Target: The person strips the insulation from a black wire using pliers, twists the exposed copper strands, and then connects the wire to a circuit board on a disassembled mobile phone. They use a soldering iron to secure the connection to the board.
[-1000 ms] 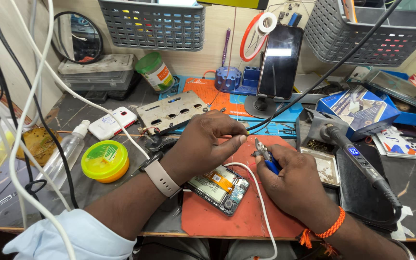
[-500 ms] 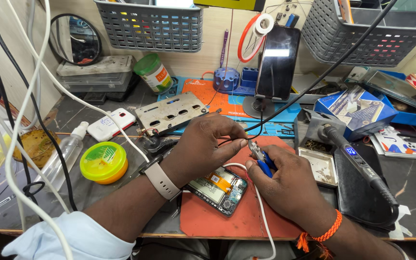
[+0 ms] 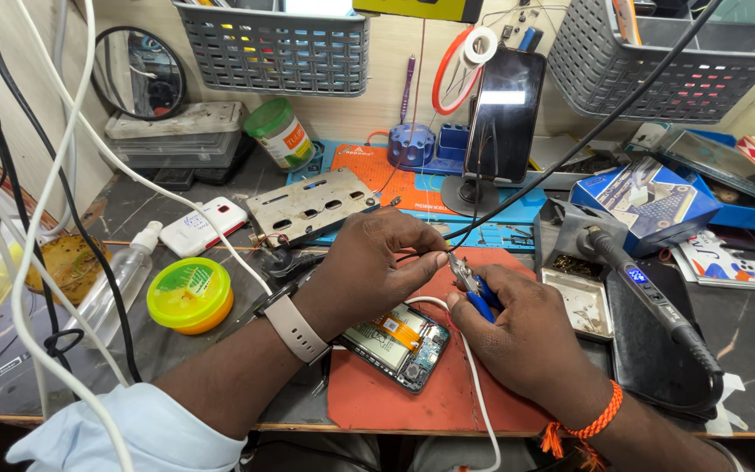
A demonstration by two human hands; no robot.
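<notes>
- Centre of the frame: the left hand (image 3: 364,271) pinches a thin dark wire (image 3: 421,253) between thumb and fingertips, just above the opened phone (image 3: 395,345).
- The right hand (image 3: 526,336) is clenched round blue-handled cutters (image 3: 469,284), whose tip meets the pinched wire end; a white cable (image 3: 474,385) runs down from under this hand to the lower edge.
- The opened phone lies face-down on the red work mat (image 3: 412,398), lower centre, with its board and an orange flex strip showing, partly under the left wrist.
- Judging from this, the step in hand is trimming or stripping the wire end; the next move seems to call for a steady pinch and a small, careful squeeze.
- Left of centre: a round yellow-green tub (image 3: 190,293) with a green label on its lid.
- Upper left of centre: a green-lidded jar (image 3: 280,133) with a white and orange label.
- Right: a blue printed box (image 3: 648,197), tilted, and a blue tray behind it.
- Upper centre: a dark phone (image 3: 504,114) upright on a stand.
</notes>
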